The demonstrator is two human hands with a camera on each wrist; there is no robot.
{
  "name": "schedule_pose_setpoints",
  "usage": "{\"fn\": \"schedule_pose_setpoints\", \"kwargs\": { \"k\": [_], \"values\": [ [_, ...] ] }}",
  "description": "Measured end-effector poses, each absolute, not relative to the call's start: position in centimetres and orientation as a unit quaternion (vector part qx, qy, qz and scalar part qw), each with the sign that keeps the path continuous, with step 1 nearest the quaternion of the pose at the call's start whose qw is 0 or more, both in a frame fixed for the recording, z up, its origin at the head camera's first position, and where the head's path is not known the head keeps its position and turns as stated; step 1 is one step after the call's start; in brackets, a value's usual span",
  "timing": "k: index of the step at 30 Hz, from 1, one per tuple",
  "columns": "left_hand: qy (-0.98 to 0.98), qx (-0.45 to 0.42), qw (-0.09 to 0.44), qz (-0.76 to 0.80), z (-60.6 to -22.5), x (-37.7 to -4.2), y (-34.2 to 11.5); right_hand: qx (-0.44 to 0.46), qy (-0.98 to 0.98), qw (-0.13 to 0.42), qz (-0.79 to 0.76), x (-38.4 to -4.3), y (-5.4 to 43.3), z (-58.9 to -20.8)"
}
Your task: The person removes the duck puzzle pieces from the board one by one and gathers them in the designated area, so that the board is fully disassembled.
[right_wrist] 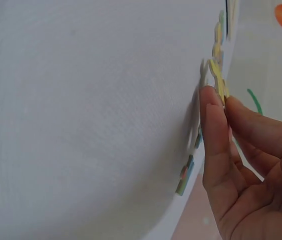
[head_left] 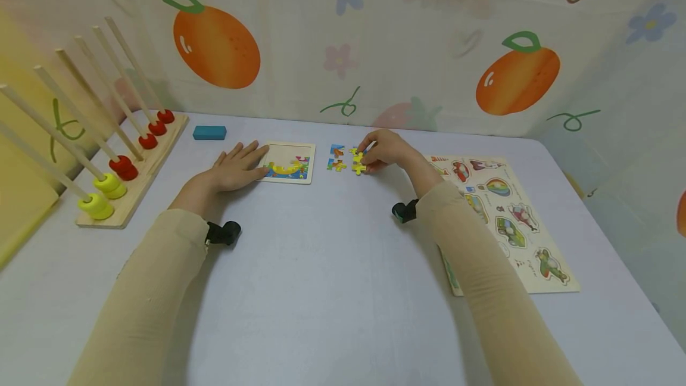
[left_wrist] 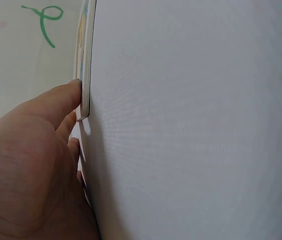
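Pinching a yellow jigsaw piece [right_wrist: 217, 77] in the right hand [head_left: 387, 149], just above the far middle of the table [head_left: 321, 285], right of a wooden puzzle tray [head_left: 281, 152].

Grasping it between thumb and fingertips, seen nearly edge-on from the right wrist: thin, flat, uneven in outline, partly hidden by the fingers. Pointing its free end left toward the tray, long axis running roughly left to right, tilted with that end lower. Resting the left hand [head_left: 236, 165], ungripping and fingers spread, on the tray's left edge, with yellow and blue pieces filling the near part inside. With loose jigsaw pieces [head_left: 337, 165] between tray and right hand.
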State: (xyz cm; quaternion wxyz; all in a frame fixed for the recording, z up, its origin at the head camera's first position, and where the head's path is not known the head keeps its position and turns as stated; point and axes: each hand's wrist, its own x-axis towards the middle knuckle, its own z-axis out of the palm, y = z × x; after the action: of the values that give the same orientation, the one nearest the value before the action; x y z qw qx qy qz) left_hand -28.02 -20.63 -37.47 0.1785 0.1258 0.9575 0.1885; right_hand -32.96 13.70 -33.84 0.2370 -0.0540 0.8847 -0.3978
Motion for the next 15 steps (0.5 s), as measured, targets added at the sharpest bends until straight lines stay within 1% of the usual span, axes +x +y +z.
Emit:
{"fn": "schedule_pose_setpoints", "kwargs": {
  "k": [10,15],
  "values": [
    [0.958,0.121,0.178,0.191,-37.42,-28.01,-20.67,-0.070,0.921,0.198,-0.329,-32.93,13.43,-34.43],
    [0.958,0.123,0.179,0.187,-37.36,-28.04,-20.53,-0.067,0.925,0.191,-0.321,-32.77,13.24,-34.39]
  ]
}}
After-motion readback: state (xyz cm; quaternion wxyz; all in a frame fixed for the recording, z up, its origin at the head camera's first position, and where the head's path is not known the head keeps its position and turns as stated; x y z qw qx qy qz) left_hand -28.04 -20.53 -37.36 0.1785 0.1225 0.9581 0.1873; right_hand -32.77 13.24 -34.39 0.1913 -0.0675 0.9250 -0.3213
